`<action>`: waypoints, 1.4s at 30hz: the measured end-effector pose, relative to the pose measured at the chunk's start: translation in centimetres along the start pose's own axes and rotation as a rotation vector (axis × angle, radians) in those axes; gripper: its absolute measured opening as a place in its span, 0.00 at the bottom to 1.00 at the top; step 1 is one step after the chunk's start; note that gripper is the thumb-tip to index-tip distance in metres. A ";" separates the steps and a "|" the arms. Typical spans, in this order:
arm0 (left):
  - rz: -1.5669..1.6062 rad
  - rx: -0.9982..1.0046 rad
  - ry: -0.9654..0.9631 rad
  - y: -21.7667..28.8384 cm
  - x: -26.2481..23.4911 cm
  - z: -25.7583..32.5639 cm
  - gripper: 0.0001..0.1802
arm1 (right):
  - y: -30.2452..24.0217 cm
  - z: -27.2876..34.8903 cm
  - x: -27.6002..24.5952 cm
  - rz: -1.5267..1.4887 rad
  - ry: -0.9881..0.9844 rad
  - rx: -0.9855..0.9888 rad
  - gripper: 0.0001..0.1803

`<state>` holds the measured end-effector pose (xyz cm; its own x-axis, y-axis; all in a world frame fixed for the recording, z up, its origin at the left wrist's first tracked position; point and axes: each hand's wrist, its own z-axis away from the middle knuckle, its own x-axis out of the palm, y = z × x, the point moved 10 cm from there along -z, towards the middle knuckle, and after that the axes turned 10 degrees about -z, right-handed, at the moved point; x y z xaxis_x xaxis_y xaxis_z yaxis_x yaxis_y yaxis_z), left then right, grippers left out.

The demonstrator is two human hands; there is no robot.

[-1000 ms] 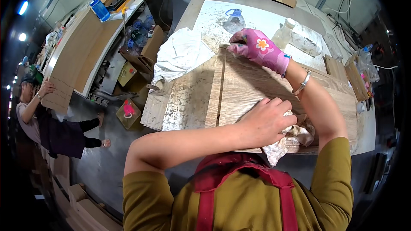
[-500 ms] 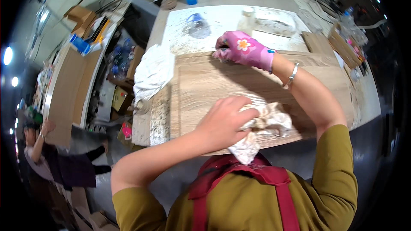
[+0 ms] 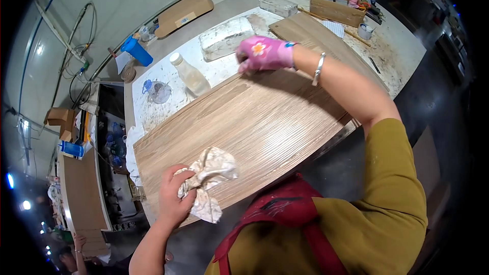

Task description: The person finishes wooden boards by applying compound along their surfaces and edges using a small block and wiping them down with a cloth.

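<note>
A light wood-grain board lies across the workbench in front of me. My left hand is bare and grips a crumpled stained rag, pressing it on the board's near left corner. My right hand wears a pink glove with a flower print and rests on the board's far edge, holding it down. A silver bracelet circles that wrist.
A plastic bottle lies just beyond the board, with a clear tray, a blue cup and a small container nearby. A cardboard box of supplies stands far right. Another person crouches lower left.
The view has swung, so the board now runs diagonally. My left hand with the rag has moved from the board's near right part to its near left corner. The gloved hand stays on the far edge.
</note>
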<state>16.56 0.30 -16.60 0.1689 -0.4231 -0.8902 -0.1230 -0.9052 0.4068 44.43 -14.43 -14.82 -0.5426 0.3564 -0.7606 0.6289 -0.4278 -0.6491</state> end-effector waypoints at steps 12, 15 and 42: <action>-0.165 -0.081 0.069 0.3 -0.4 -0.3 0.19 | 15.3 7.2 -11.8 0.105 0.123 0.214 0.09; -0.163 -0.037 0.067 0.9 -0.5 -0.7 0.19 | 18.9 11.3 -14.4 0.069 0.275 0.128 0.09; -0.183 0.242 0.307 -6.3 -2.2 -3.9 0.19 | -24.1 12.2 21.4 -0.813 0.019 -0.283 0.22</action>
<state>20.76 6.81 -16.43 0.4875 -0.2826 -0.8262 -0.2843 -0.9460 0.1558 10.84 -6.63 -15.35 -0.8768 0.4774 -0.0572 0.1656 0.1882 -0.9681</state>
